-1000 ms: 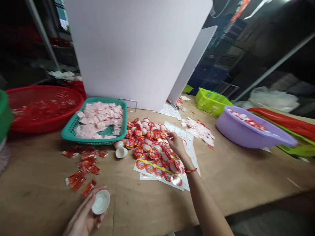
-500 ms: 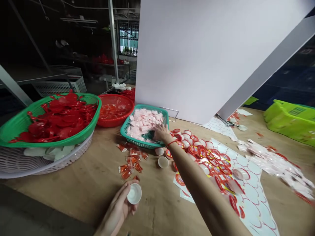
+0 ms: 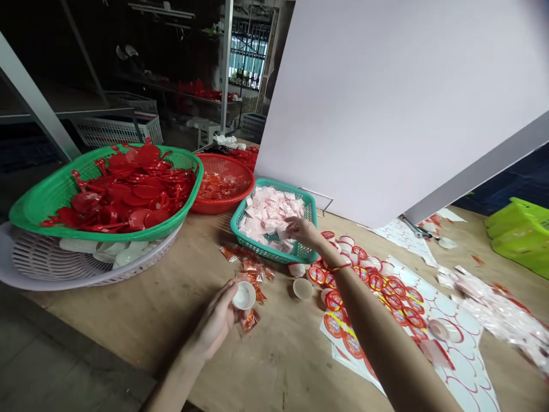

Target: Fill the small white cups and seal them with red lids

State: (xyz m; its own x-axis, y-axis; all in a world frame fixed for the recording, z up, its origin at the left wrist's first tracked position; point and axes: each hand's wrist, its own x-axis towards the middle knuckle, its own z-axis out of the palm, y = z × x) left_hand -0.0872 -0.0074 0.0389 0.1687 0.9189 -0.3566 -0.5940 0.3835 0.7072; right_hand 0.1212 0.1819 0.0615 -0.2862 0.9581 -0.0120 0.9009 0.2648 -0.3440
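My left hand (image 3: 218,320) is closed around a small white plastic cup (image 3: 244,296), its open mouth facing up. Over the right side of a teal basket (image 3: 246,245), my right hand (image 3: 302,230) has its fingers pinched together on what looks like a small white packet (image 3: 283,233). Many more pale pink-white packets (image 3: 274,206) fill the basket. Just in front of it, on the wooden table, stands another cup (image 3: 302,289). Small clear packets with orange-red contents (image 3: 251,266) lie between the basket and my left hand.
At left, a green basket of red plastic pieces (image 3: 128,189) rests on a pale basket (image 3: 128,277); behind is a red basket (image 3: 238,197). Lidded cups and round red labels (image 3: 377,280) cover sheets at right. A white board (image 3: 364,114) rises behind, a lime crate (image 3: 518,234) far right.
My right hand has drawn back slightly from the packets, its fingers going from spread to pinched. The left hand still holds the cup. The whole view has shifted, moving the scene rightward.
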